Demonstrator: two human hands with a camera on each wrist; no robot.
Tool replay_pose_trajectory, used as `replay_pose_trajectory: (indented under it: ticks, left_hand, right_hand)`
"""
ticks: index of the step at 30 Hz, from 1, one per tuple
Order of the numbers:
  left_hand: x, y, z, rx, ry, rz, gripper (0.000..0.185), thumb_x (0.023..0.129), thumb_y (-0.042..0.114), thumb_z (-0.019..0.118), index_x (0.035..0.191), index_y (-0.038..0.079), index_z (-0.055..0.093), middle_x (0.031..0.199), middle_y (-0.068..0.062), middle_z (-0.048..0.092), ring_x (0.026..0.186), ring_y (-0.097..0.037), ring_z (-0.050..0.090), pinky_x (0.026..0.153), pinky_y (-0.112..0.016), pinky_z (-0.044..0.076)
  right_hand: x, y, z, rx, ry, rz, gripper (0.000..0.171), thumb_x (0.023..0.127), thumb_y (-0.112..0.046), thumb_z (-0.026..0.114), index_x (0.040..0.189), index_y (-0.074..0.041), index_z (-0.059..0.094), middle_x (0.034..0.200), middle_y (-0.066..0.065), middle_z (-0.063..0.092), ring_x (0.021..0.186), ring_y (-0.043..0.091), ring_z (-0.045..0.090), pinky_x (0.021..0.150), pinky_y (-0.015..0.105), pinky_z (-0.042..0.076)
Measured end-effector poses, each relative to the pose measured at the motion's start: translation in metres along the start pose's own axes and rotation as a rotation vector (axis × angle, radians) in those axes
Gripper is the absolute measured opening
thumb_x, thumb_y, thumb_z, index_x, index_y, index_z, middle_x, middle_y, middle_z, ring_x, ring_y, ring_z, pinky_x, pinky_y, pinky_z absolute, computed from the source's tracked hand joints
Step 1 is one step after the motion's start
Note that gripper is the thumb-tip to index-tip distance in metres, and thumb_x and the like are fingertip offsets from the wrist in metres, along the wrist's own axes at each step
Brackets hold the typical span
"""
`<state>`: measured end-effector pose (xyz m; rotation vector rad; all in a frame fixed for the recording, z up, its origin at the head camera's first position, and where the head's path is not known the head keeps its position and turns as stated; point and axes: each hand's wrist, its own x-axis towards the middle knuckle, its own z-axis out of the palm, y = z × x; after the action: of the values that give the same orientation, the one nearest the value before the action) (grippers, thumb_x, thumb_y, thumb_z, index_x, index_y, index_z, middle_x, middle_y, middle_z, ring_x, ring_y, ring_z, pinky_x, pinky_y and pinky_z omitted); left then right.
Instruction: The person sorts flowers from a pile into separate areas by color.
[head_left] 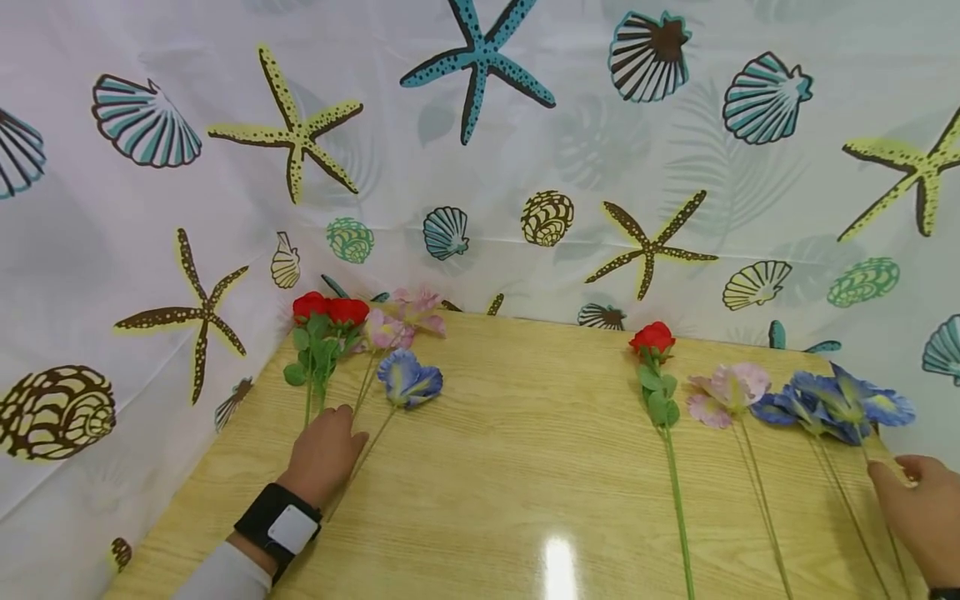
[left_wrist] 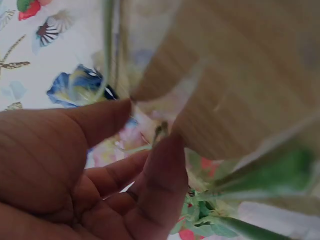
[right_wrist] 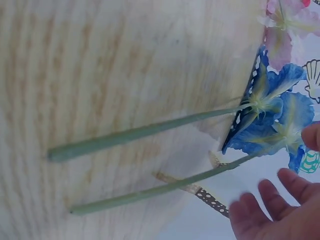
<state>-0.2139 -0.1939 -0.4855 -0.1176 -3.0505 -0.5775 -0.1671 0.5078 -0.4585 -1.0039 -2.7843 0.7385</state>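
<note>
Stems of the left bunch of flowers [head_left: 352,346] lie at the table's [head_left: 510,467] far left corner, pinched under the curled fingers of the left hand [head_left: 324,454]. Rightward, the right hand [head_left: 918,500], fingers spread and empty, hovers beside the blue flowers [head_left: 840,406].

blue flowers [head_left: 840,407] flat, table's right edge

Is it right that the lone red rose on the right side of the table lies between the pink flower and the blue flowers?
No. In the head view the red rose lies left of the pink flower; the pink flower is the one between it and the blue flowers.
</note>
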Motion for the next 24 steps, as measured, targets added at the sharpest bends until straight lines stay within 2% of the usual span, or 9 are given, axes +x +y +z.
replay_pose_trajectory:
  ticks: [6,8,9,11,13,14,21,23,24]
  left_hand:
    - [0.013,-0.002,0.000,0.018,0.022,0.023,0.017,0.093,0.006,0.067,0.095,-0.009,0.060,0.080,-0.019,0.059,0.076,-0.039,0.062,0.065,-0.049,0.051]
    - [0.013,-0.001,-0.001,0.031,0.040,0.039,0.009,0.093,0.000,0.063,0.090,-0.008,0.059,0.077,-0.019,0.059,0.074,-0.040,0.062,0.064,-0.049,0.051]
    - [0.013,-0.001,-0.002,0.038,0.048,0.043,0.006,0.093,-0.003,0.060,0.089,-0.008,0.059,0.076,-0.019,0.059,0.074,-0.040,0.062,0.064,-0.050,0.051]
    - [0.013,0.000,-0.004,0.035,0.056,0.045,0.006,0.092,-0.008,0.055,0.087,-0.009,0.059,0.074,-0.020,0.058,0.073,-0.041,0.062,0.063,-0.050,0.051]
    - [0.012,0.000,-0.005,0.028,0.056,0.040,0.008,0.091,-0.011,0.051,0.087,-0.010,0.059,0.073,-0.020,0.058,0.071,-0.041,0.062,0.062,-0.050,0.051]
    - [0.012,0.000,-0.006,0.025,0.053,0.035,0.010,0.091,-0.012,0.050,0.086,-0.009,0.058,0.072,-0.019,0.058,0.070,-0.041,0.062,0.060,-0.049,0.051]
    - [0.014,-0.007,-0.003,-0.044,0.040,0.001,0.016,0.092,-0.011,0.043,0.081,-0.004,0.052,0.065,-0.015,0.053,0.059,-0.035,0.059,0.051,-0.044,0.044]
    - [0.014,-0.008,-0.004,-0.065,0.043,-0.013,0.015,0.092,-0.011,0.042,0.083,-0.004,0.053,0.066,-0.015,0.054,0.060,-0.035,0.059,0.051,-0.044,0.045]
    - [0.013,-0.008,-0.004,-0.072,0.048,-0.016,0.014,0.092,-0.010,0.043,0.085,-0.005,0.054,0.068,-0.016,0.055,0.062,-0.035,0.060,0.052,-0.044,0.046]
  right_hand:
    - [-0.023,-0.009,0.000,0.088,0.092,0.009,0.061,0.102,-0.027,0.034,0.151,0.009,0.026,0.152,0.035,0.023,0.122,0.058,0.035,0.086,0.068,0.035]
    - [-0.028,-0.009,0.002,0.087,0.119,-0.008,0.059,0.101,-0.024,0.033,0.151,0.008,0.027,0.143,0.036,0.036,0.105,0.055,0.050,0.075,0.064,0.040]
    - [-0.030,-0.010,0.003,0.082,0.136,-0.022,0.058,0.101,-0.024,0.032,0.151,0.007,0.029,0.129,0.036,0.050,0.089,0.051,0.055,0.068,0.060,0.042]
    - [-0.034,-0.011,0.002,0.062,0.163,-0.057,0.058,0.102,-0.024,0.031,0.151,0.007,0.031,0.091,0.029,0.062,0.058,0.039,0.051,0.052,0.050,0.039]
    - [-0.037,-0.012,0.000,0.044,0.188,-0.089,0.057,0.102,-0.025,0.030,0.150,0.006,0.033,0.056,0.016,0.050,0.039,0.027,0.038,0.042,0.042,0.032]
    - [-0.039,-0.013,-0.001,0.047,0.201,-0.099,0.057,0.102,-0.025,0.030,0.150,0.006,0.035,0.047,0.011,0.043,0.037,0.025,0.035,0.040,0.040,0.031]
    - [-0.048,-0.017,-0.005,0.064,0.264,-0.122,0.055,0.101,-0.023,0.030,0.146,0.006,0.042,0.045,0.005,0.032,0.036,0.022,0.026,0.037,0.036,0.024]
    - [-0.049,-0.017,-0.005,0.064,0.263,-0.121,0.054,0.101,-0.023,0.032,0.145,0.006,0.043,0.050,0.011,0.042,0.036,0.024,0.028,0.039,0.037,0.026]
    - [-0.050,-0.017,-0.004,0.085,0.251,-0.121,0.054,0.101,-0.022,0.032,0.145,0.007,0.042,0.061,0.019,0.054,0.043,0.031,0.041,0.043,0.041,0.036]
